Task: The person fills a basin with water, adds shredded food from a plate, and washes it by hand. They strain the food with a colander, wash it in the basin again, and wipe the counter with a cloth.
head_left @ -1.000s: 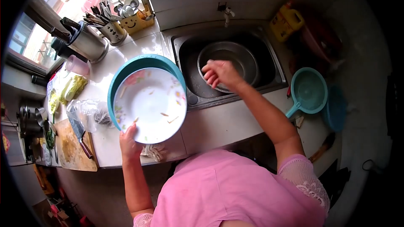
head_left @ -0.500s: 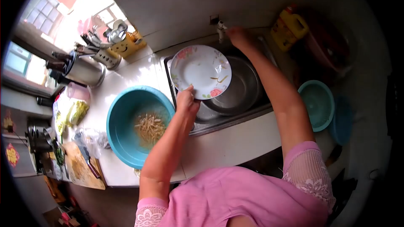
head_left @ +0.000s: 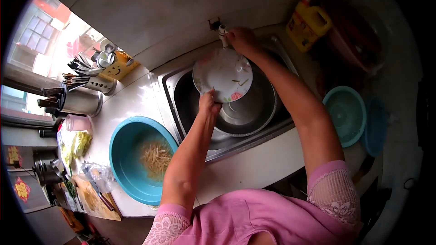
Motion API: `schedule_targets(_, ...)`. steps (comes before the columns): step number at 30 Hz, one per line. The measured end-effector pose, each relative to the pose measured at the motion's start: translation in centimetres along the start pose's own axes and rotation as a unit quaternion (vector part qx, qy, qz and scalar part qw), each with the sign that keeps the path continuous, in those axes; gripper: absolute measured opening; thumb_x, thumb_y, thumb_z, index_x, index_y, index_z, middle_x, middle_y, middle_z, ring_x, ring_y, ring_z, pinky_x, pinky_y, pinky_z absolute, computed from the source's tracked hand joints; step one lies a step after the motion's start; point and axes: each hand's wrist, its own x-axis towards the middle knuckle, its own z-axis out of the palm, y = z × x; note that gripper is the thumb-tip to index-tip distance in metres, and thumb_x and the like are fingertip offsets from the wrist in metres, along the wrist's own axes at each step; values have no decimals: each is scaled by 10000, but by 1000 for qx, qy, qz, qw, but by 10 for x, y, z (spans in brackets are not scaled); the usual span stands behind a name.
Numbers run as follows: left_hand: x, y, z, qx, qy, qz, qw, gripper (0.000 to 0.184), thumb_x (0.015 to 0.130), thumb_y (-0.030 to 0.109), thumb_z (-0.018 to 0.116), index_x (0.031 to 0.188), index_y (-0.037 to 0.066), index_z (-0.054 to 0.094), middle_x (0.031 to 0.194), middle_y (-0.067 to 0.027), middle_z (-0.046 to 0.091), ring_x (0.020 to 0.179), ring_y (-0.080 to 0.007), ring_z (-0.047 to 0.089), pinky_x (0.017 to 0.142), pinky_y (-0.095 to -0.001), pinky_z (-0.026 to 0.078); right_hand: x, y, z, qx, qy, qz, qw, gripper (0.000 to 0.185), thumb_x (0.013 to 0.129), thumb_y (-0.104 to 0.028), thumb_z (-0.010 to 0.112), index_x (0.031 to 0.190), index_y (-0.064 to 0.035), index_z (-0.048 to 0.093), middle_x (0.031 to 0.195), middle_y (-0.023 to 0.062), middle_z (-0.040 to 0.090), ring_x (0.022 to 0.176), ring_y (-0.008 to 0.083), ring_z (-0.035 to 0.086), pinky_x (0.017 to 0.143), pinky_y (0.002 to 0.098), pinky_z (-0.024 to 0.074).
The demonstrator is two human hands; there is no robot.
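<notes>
My left hand (head_left: 210, 101) grips the near rim of a white plate (head_left: 220, 75) with pink flowers, thumb on its upper face. A few thin pale strips stick to the plate, which I hold tilted over the metal sink (head_left: 169, 91). Under it in the sink sits a round metal basin (head_left: 261, 120). At the wall, my right hand (head_left: 243, 41) is closed at the handle of the faucet (head_left: 223, 34); its fingertips are partly hidden. The plate's far edge lies just below the spout.
Left of the sink stands a blue basin (head_left: 119, 138) holding pale strips in water. Beyond are a cutting board (head_left: 93, 197) with a knife (head_left: 102, 198), cabbage (head_left: 81, 143) and utensil holders (head_left: 101, 84). A yellow jug (head_left: 306, 26) and green basin (head_left: 344, 113) stand to the right.
My left hand has brought the plate closer to the wall, beneath the faucet. My right hand stays at the faucet. The whole view has shifted and turned slightly.
</notes>
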Motion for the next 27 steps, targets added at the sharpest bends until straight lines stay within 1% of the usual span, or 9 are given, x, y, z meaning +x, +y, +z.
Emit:
schedule_targets(2, 6, 2, 3, -10, -4, -18, 1000, 339, 841, 19, 403, 1178, 11, 372, 1137, -135, 463, 1039, -280, 470, 934, -479, 342, 4, 6, 2, -12, -7, -16, 1000, 223, 765, -185, 484, 691, 7, 571, 715, 198, 565, 686, 342, 560, 644, 424, 444)
schedule_targets(3, 7, 4, 5, -21, -10, -34, 999, 349, 833, -3, 395, 1180, 26, 379, 1119, -116, 477, 1019, -271, 487, 906, -484, 370, 5, 8, 1, -55, -10, -37, 998, 198, 760, -169, 492, 699, 1, 573, 725, 190, 570, 691, 334, 564, 644, 422, 445)
schedule_targets(4, 7, 4, 6, -23, -8, -34, 999, 349, 833, -3, 395, 1180, 26, 379, 1119, -116, 477, 1019, -271, 487, 906, -484, 370, 6, 9, 1, -98, -12, -60, 993, 172, 755, -153, 500, 707, -5, 575, 735, 183, 575, 695, 325, 567, 644, 421, 446)
schedule_targets(8, 15, 5, 6, -17, 0, -23, 1000, 349, 829, -4, 393, 1176, 24, 385, 1121, -127, 476, 1028, -285, 483, 909, -498, 365, 11, 12, 0, -80, -30, -38, 996, 127, 742, -128, 517, 716, -19, 577, 750, 168, 581, 700, 311, 572, 638, 419, 447)
schedule_targets(13, 16, 6, 2, -5, 18, -15, 1000, 371, 819, -16, 391, 1187, 29, 377, 1148, -135, 463, 1048, -309, 471, 909, -529, 354, 16, 21, -2, -79, -45, -61, 994, 122, 731, -129, 523, 689, -27, 577, 703, 166, 573, 672, 322, 564, 628, 425, 446)
schedule_targets(15, 18, 7, 0, -19, -2, -34, 999, 397, 816, -23, 389, 1206, 42, 363, 1173, -139, 446, 1062, -322, 461, 909, -555, 340, 19, 26, 1, -69, -35, -69, 995, 130, 733, -133, 520, 683, -26, 576, 693, 166, 570, 665, 325, 561, 624, 428, 445)
schedule_targets(18, 15, 5, -1, -20, -12, -17, 1000, 411, 815, -25, 384, 1218, 47, 351, 1183, -147, 435, 1064, -331, 457, 903, -571, 337, 19, 32, 0, -47, -20, -91, 995, 140, 736, -137, 513, 678, -25, 575, 686, 166, 567, 657, 330, 555, 618, 431, 443)
schedule_targets(25, 11, 7, 2, -13, 8, -12, 1000, 413, 808, -32, 389, 1214, 35, 349, 1179, -153, 434, 1063, -337, 455, 901, -576, 335, 19, 32, -2, -27, -6, -121, 992, 148, 749, -143, 502, 689, -30, 576, 705, 163, 569, 668, 335, 548, 620, 429, 439)
schedule_targets(27, 11, 7, 2, -11, 14, -21, 1000, 409, 807, -29, 396, 1208, 36, 354, 1170, -150, 438, 1050, -335, 463, 900, -574, 337, 17, 31, -3, -18, -10, -104, 994, 155, 752, -151, 501, 691, -30, 575, 707, 163, 568, 672, 336, 547, 619, 427, 439)
